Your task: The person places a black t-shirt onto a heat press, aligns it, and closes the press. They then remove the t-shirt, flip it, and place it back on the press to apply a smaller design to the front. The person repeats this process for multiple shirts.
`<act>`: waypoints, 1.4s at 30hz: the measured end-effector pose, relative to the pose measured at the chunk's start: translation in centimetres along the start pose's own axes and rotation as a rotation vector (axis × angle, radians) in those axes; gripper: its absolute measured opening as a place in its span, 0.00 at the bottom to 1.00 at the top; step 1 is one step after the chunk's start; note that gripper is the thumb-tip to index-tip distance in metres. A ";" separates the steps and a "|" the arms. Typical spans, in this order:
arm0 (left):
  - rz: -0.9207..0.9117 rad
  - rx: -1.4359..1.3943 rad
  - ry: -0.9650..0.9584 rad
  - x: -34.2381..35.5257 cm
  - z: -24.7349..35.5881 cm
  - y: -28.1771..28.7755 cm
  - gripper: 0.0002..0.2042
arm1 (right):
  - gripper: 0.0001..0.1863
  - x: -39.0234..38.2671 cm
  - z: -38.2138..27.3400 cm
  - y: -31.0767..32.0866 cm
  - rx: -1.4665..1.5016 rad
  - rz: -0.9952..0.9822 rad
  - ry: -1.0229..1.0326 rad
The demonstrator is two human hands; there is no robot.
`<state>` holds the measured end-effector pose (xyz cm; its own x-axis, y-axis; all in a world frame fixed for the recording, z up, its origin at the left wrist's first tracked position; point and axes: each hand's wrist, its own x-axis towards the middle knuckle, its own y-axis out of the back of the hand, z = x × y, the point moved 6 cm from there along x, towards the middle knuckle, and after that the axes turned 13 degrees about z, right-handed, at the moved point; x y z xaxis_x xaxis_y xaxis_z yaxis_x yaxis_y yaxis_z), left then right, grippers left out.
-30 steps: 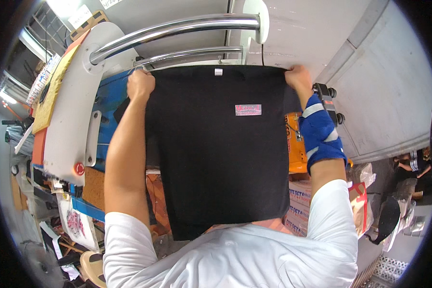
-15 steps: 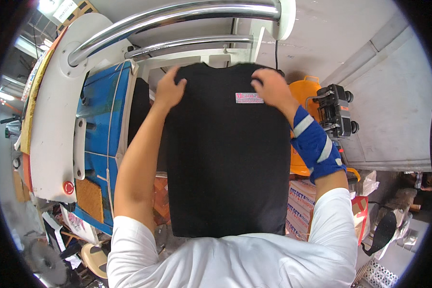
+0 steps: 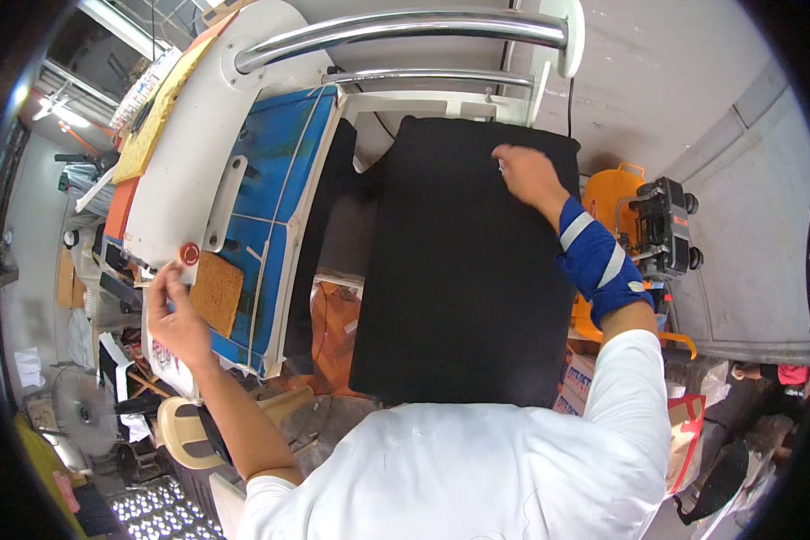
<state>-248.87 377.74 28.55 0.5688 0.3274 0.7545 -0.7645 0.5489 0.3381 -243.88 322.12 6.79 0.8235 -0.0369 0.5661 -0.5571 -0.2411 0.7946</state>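
A black shirt (image 3: pixel 468 270) lies spread over the flat board in front of me. Over its upper right part, my right hand (image 3: pixel 532 177) is closed, fingertips pinched together by a small pale bit that is too small to name. The shirt's printed patch does not show; the hand covers that area. My left hand (image 3: pixel 178 315) is off the shirt, out to the left, with curled fingers just below a red stop button (image 3: pixel 189 254). A thin dark piece (image 3: pixel 138 262) sits at its fingertips, and whether they hold it is unclear.
Chrome bars (image 3: pixel 405 29) cross above the board's far end. To the left stands a white machine arm (image 3: pixel 175 171) beside a blue tied panel (image 3: pixel 274 171). An orange container (image 3: pixel 612 193) and a black wheeled device (image 3: pixel 664 229) are at right; a fan (image 3: pixel 85 409) stands lower left.
My left hand has left the shirt's upper left and swung out near the red button. The right hand stays over the upper right, now covering the patch area. The view has shifted left.
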 end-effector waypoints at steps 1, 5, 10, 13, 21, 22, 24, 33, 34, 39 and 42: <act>0.036 0.098 0.017 0.8 -2.1 1.5 0.10 | 0.12 -0.2 1.5 1.0 0.082 0.120 -0.138; -0.018 0.425 -0.164 2.1 -14.9 3.9 0.19 | 0.13 -5.3 12.7 8.8 0.080 0.608 -0.851; -0.266 0.590 -0.290 0.9 -15.6 -0.5 0.17 | 0.12 -13.1 10.0 14.9 0.229 0.692 -0.776; -0.363 0.672 -0.074 0.9 -14.6 0.1 0.19 | 0.07 -15.5 0.3 14.6 0.476 0.606 -0.717; -0.430 0.508 -0.109 -2.7 -10.5 1.3 0.22 | 0.05 -16.3 -24.2 11.9 1.149 0.214 -0.658; -0.457 0.468 -0.121 -3.6 -9.0 1.2 0.23 | 0.07 -15.8 -26.0 12.1 1.107 0.192 -0.590; -0.368 0.361 -0.253 -5.7 -5.3 2.0 0.23 | 0.08 -14.0 -30.0 13.2 1.078 0.210 -0.362; -0.630 -0.875 0.106 -9.9 -8.4 12.8 0.04 | 0.10 -10.5 -51.0 14.7 0.838 0.176 0.165; -0.519 -0.867 0.238 -8.9 -12.9 14.2 0.03 | 0.13 -9.9 -50.8 14.4 0.387 0.384 0.190; -0.113 -0.466 1.043 -8.9 -45.3 16.8 0.10 | 0.35 -7.6 -40.8 18.1 -0.363 0.869 -0.324; -0.195 0.123 1.083 -18.3 -65.6 15.6 0.09 | 0.42 -5.3 -40.6 15.7 0.019 0.784 -0.610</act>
<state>-251.26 430.76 -16.85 0.6013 0.7764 -0.1887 -0.6239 0.6038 0.4962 -261.34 357.90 25.15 0.1399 -0.6842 0.7158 -0.9702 0.0495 0.2370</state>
